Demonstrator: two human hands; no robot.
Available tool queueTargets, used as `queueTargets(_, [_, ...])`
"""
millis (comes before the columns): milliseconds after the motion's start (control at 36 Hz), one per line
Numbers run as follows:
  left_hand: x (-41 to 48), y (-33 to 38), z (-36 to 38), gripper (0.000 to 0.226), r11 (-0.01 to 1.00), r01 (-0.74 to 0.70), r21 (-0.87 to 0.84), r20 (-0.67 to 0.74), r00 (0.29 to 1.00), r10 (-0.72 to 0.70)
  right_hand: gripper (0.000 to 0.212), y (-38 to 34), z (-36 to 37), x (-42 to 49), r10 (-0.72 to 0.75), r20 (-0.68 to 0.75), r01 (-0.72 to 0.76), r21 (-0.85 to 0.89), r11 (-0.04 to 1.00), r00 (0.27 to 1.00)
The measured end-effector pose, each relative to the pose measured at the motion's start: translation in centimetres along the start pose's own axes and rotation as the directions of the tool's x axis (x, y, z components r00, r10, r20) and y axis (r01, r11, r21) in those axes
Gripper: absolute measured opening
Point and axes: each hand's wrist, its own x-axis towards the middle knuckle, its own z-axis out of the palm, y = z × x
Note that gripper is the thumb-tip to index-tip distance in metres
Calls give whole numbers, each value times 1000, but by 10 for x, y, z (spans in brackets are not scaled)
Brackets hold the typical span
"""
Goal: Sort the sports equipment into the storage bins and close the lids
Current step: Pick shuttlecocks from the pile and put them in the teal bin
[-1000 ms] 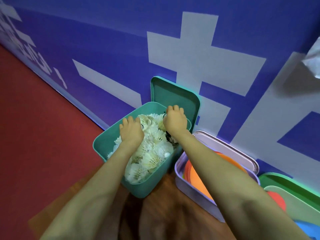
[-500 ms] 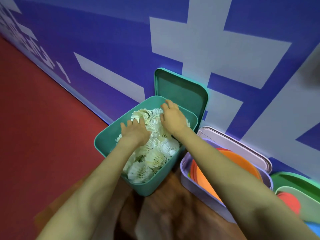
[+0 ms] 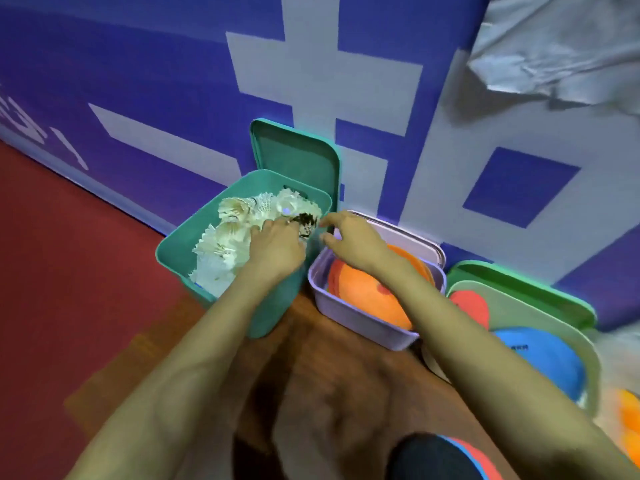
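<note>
- The teal bin [image 3: 277, 306] stands on a wooden board [image 3: 346, 375] against the blue wall [image 3: 138, 98]; it is open and heaped with white shuttlecocks [image 3: 225, 244]
- The teal lid [image 3: 298, 157] stands upright just behind the teal bin, leaning on the wall
- The left hand [image 3: 277, 247] lies palm down on the shuttlecocks at the right side of the teal bin; its fingers are stretched out flat and grip nothing
- A small dark speckled thing [image 3: 306, 225] sits at the teal bin's right rim, just past the left fingertips; it is too blurred to name
- The right hand [image 3: 353, 237] hovers just right of the teal bin's rim; thumb and fingers are curved and apart, with nothing held between them
- A purple bin [image 3: 363, 323] stands touching or just beside the teal bin on its right; orange discs [image 3: 367, 296] lie in it and its purple lid [image 3: 419, 240] leans behind it
- Further right of the teal bin, past the purple one, is a pale green bin [image 3: 554, 317] holding a red disc [image 3: 471, 306] and a blue disc [image 3: 543, 362]; a green lid [image 3: 519, 282] stands behind it
- A red floor [image 3: 69, 271] spreads left of the teal bin; grey cloth [image 3: 561, 46] hangs high up to its right
</note>
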Motion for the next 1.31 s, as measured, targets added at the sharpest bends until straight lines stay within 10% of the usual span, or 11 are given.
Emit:
queueTargets(222, [-120, 136, 18, 34, 950, -310, -41, -34, 951, 309, 26, 39, -68, -223, 146, -116, -141, 53, 989, 982])
queueTargets(611, [-316, 282, 120, 33, 812, -565, -145, 359, 735, 575, 26, 107, -62, -510, 589, -104, -586, 63, 808, 801])
queueTargets(889, [-319, 272, 237, 37, 705, -673, -224, 655, 432, 620, 46, 106, -36, -564, 616, 218, -614, -87, 785, 757])
queueTargets(1028, [-342, 287, 204, 15, 653, -711, -261, 674, 350, 650, 28, 99, -17, -561, 624, 291, -612, -144, 778, 725])
queueTargets(1306, [-353, 283, 198, 41, 653, -630, -421, 636, 308, 708, 30, 101, -4, -562, 631, 340, -618, -159, 770, 698])
